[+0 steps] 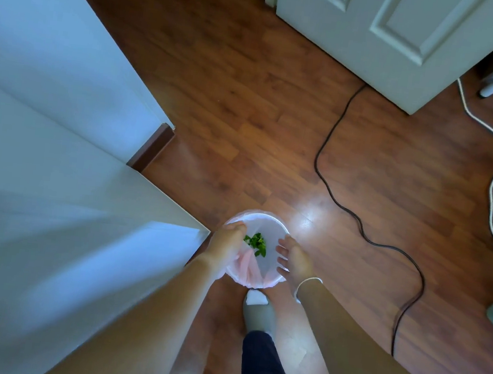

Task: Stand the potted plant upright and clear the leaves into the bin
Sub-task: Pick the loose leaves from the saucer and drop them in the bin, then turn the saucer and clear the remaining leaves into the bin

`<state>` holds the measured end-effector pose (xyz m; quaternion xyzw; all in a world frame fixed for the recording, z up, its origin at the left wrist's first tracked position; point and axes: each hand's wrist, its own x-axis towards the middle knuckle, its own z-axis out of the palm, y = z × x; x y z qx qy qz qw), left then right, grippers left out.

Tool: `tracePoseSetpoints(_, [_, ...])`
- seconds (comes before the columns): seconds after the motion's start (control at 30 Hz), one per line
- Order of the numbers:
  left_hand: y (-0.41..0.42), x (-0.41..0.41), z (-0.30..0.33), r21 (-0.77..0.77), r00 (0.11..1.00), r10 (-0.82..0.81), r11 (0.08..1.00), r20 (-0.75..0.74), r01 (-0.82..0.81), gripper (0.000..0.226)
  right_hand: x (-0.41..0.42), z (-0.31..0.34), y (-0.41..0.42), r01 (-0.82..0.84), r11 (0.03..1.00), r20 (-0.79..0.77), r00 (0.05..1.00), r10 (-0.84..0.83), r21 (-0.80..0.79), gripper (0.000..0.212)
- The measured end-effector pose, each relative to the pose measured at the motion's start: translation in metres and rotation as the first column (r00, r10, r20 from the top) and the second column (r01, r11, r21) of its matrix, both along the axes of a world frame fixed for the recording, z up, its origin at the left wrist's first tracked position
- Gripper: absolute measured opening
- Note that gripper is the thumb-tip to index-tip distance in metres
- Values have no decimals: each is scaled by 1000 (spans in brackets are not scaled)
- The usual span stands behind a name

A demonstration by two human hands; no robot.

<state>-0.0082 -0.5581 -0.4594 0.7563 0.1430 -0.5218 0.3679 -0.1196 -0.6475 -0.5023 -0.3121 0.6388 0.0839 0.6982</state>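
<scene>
On the wooden floor [248, 110], your left hand [227, 240] and right hand [291, 258] hang loosely open, holding nothing, above the bin [282, 226]; leaves [255, 243] lie inside, the plant is unseen.

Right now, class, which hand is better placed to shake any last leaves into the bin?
Probably left: the left hand hangs over the bin beside the leaves; the right hand sits at the rim.

Arms: bare from hands to frame edge, no sleeves in view.
Left hand [226, 241]: bare, no ring or band visible.
Right hand [292, 258]: bare; thin white cord bracelet [308, 281] looped at the wrist.
Leg: dark navy trouser [264, 370].
Foot: grey slipper [258, 312], white patch at the toe.
</scene>
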Motion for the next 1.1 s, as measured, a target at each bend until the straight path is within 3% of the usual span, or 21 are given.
tracePoseSetpoints(0.1, [2, 10, 33, -70, 997, -30, 997, 70, 35, 39, 9, 31, -3, -35, 996, 33, 999, 38, -76, 24])
tracePoseSetpoints(0.33, [18, 51, 175, -149, 902, -191, 953, 386, 266, 46, 58, 163, -10, -153, 930, 131, 970, 207, -334, 50])
tracePoseSetpoints(0.43, [36, 71, 249, -113, 781, -219, 932, 584, 346, 44, 86, 241, -2, -167, 853, 208, 930, 302, -494, 47])
tracePoseSetpoints(0.53, [54, 80, 317, -145, 727, -218, 904, 652, 401, 46, 109, 313, 13, -177, 768, 271, 868, 417, -615, 43])
tracePoseSetpoints(0.63, [83, 80, 375, -135, 623, -218, 873, 751, 469, 46, 133, 378, 39, -189, 592, 259, 767, 587, -783, 39])
tracePoseSetpoints(0.9, [233, 100, 449, -135, 504, 5, 965, 864, 223, 43, 186, 469, 136, -229, 182, 37, 523, 852, -956, 45])
tracePoseSetpoints(1.1, [356, 87, 450, -109, 495, 84, 994, 865, 23, 43, 216, 479, 230, -242, 63, -12, 297, 955, -968, 41])
